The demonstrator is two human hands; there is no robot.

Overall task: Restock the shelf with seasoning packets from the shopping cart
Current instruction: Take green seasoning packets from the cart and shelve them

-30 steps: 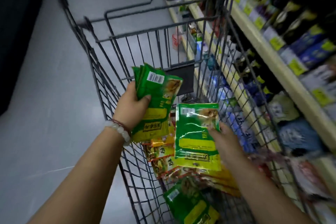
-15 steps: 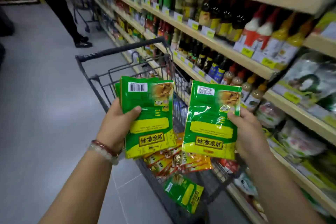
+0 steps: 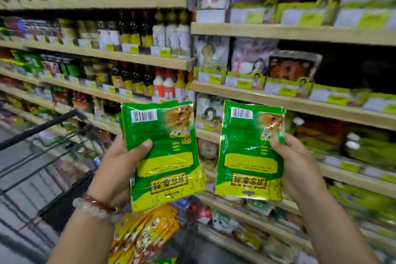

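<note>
Glossy green-and-yellow film, thin and crinkled, catching the light: light to lift, by the look of it, soft rather than stiff, likely slick face to face.

Nearest, orange and yellow packets (image 3: 145,233) heaped low in the shopping cart (image 3: 38,126), not yet taken up.

Above these, left hand (image 3: 120,169) clamped on a fanned stack of green packets (image 3: 165,154), thumb across the front, fingers behind, printed upside down with the barcode uppermost. Several layers in one grip, lower edges splayed; probably prone to sliding apart unless squeezed near the middle, as held now.

Beside it and apart, right hand (image 3: 300,169) pinching a single green packet (image 3: 248,152) along its right edge, thumb on the front near the top corner. Edge hold adequate for one flat pouch; likely to flop if tipped flat. Best taken by the sealed margins, away from the filled belly. No touch between the two loads.

Farther off, wooden shelves (image 3: 278,96) with yellow price tags (image 3: 244,84), bagged goods at right, dark sauce bottles (image 3: 132,77) at left. Matching slot for the green pouches not discernible through the blur.
</note>
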